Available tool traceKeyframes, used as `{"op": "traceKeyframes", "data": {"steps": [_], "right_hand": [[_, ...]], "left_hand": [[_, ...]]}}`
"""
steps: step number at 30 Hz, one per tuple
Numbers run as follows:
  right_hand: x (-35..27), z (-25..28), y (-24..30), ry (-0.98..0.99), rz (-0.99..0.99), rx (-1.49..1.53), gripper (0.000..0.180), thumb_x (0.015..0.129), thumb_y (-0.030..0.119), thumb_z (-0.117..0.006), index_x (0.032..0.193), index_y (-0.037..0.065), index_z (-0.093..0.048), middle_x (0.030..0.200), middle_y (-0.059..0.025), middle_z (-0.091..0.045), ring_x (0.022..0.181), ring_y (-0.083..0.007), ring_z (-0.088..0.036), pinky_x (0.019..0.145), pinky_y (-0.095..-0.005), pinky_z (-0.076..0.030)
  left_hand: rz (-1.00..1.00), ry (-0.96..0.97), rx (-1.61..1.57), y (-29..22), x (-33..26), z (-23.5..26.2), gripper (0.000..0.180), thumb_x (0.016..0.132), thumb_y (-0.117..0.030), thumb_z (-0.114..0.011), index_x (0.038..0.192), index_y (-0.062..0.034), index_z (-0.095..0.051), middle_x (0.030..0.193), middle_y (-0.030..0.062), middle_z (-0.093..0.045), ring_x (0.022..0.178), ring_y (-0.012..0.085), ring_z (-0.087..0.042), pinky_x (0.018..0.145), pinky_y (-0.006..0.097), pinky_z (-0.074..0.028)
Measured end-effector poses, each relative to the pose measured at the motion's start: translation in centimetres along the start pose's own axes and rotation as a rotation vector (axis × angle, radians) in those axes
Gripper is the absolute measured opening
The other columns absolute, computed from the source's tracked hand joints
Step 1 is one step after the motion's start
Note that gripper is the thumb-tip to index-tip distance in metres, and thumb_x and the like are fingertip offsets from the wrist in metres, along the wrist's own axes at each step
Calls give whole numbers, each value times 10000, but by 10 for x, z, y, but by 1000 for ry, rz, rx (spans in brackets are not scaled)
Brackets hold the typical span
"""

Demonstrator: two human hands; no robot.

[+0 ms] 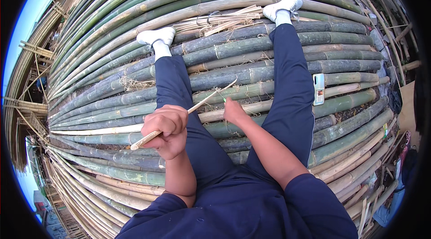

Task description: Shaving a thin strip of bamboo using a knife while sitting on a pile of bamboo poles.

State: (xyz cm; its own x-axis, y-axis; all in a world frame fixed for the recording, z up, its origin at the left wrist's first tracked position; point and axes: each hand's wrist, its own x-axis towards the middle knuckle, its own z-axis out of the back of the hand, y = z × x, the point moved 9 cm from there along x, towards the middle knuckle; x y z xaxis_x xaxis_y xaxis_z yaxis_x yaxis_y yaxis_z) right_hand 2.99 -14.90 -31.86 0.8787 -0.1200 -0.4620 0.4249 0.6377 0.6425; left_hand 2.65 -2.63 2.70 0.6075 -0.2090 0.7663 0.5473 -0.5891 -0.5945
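Observation:
My left hand point(165, 130) is closed around a bamboo stick point(207, 99) over my left thigh. The stick's pale, cut end sticks out toward me at the lower left. Its far part slopes up to the right and thins to a curled tip between my knees. Just right of the stick, my right hand point(235, 111) is closed on a small tool with a bit of green point(224, 100) at the fingers. Most of that tool is hidden in the fist, and its kind is unclear. Thin shavings point(251, 90) lie on the poles nearby.
I sit with legs spread on rows of bamboo poles point(242, 77). A phone point(318, 89) lies beside my right leg. Between my white shoes point(157, 37) is a pile of split bamboo strips point(224, 19). Loose shavings point(137, 84) lie left of my left leg. A bamboo structure point(38, 55) stands at far left.

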Motion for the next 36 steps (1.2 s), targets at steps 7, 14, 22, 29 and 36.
{"op": "traceKeyframes", "data": {"steps": [7,14,22,29,36], "right_hand": [[-14,6,-12,-145,-120,-159,289,796,61,-591,1050,-66,-538,982,-250,-645,954,-345,-648,804,-424,-530],[-34,28,15,-106,-123,-115,301,777,83,-599,1042,-51,-551,983,-231,-657,933,-344,-659,776,-418,-536],[-42,38,16,-117,-99,-107,299,777,74,-593,1042,-57,-546,983,-238,-653,924,-355,-656,783,-415,-533],[-45,31,20,-157,-122,-84,195,828,84,-576,968,-51,-565,950,-247,-649,908,-371,-649,781,-442,-521],[-74,61,40,-91,-149,-165,244,763,60,-596,983,-47,-593,988,-220,-658,932,-363,-650,788,-427,-532]], "left_hand": [[49,65,87,35,-17,8,583,946,-576,-334,606,-111,-245,461,-33,-206,353,81,-154,346,246,-138],[18,13,-18,3,-1,13,546,961,-552,-345,634,-121,-271,456,-36,-213,352,70,-154,341,230,-155],[104,-62,-86,15,-7,27,543,949,-581,-331,655,-130,-269,467,-47,-186,370,64,-139,360,242,-124],[113,-87,-78,17,-6,30,545,947,-592,-313,657,-134,-263,466,-50,-175,372,67,-128,365,244,-111],[92,-118,-88,16,-4,46,550,959,-586,-271,656,-126,-274,473,-50,-179,369,69,-141,356,240,-130]]}}
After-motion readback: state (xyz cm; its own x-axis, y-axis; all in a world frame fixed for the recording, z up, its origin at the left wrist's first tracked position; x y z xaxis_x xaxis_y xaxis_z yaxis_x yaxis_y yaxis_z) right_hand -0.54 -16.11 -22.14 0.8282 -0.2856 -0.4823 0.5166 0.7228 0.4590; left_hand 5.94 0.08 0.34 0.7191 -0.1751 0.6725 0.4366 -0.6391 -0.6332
